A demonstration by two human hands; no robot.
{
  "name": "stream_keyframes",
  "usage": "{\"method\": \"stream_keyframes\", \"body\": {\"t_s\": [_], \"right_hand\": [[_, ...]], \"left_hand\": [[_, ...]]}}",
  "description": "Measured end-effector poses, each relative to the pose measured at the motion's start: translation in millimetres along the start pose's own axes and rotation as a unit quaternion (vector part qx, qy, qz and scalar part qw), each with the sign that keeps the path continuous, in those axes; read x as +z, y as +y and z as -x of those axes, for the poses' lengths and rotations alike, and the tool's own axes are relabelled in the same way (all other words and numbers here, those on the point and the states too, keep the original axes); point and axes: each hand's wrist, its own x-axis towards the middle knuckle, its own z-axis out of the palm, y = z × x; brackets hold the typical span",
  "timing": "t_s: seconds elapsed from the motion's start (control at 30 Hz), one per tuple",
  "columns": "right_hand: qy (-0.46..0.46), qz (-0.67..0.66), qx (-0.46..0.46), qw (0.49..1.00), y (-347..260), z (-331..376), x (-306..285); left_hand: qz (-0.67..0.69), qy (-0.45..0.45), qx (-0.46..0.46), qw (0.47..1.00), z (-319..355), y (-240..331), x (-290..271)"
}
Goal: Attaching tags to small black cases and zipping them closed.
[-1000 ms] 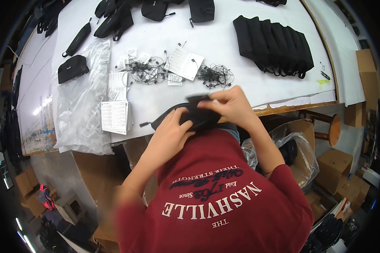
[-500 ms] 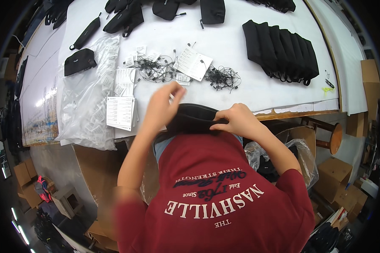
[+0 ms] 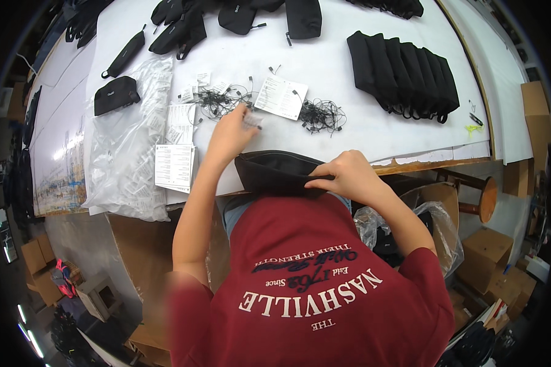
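Observation:
My right hand [image 3: 344, 175] pinches the near rim of a black fabric pouch [image 3: 274, 174], its fingers closed on the edge. The pouch's mouth gapes upward at the table's front edge, against my body. Beyond its left end, my left hand [image 3: 234, 130] is over the table, beside a tangle of black tag strings [image 3: 221, 103]. Between its thumb and fingers is a small whitish piece [image 3: 251, 120], too blurred to name. Printed white cards [image 3: 280, 96] lie just past that hand, next to a second heap of black strings [image 3: 322, 116].
A clear plastic bag of small white pieces [image 3: 128, 147] lies at left, with a black pouch [image 3: 116, 95] on it and a stack of printed cards [image 3: 174, 165] beside it. Overlapping black pouches [image 3: 404, 73] line the right side. A wooden stool [image 3: 485, 199] stands below the table's right edge.
My left hand has moved away from the pouch's mouth, forward toward the strings, with the whitish piece between its fingers. My right hand still holds the pouch's rim.

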Motion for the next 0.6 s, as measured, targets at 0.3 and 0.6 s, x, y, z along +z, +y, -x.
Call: {"method": "stream_keyframes", "body": {"t_s": [0.3, 0.6], "right_hand": [[0.036, 0.069, -0.066, 0.995, -13.7, -14.0, -16.7], [0.105, 0.105, -0.106, 0.983, -22.1, -23.7, -29.2]], "left_hand": [[-0.151, 0.06, 0.008, 0.987, 47.5, 39.0, -75.1], [-0.06, 0.171, 0.151, 0.972, 72.7, 69.2, -63.9]]}}
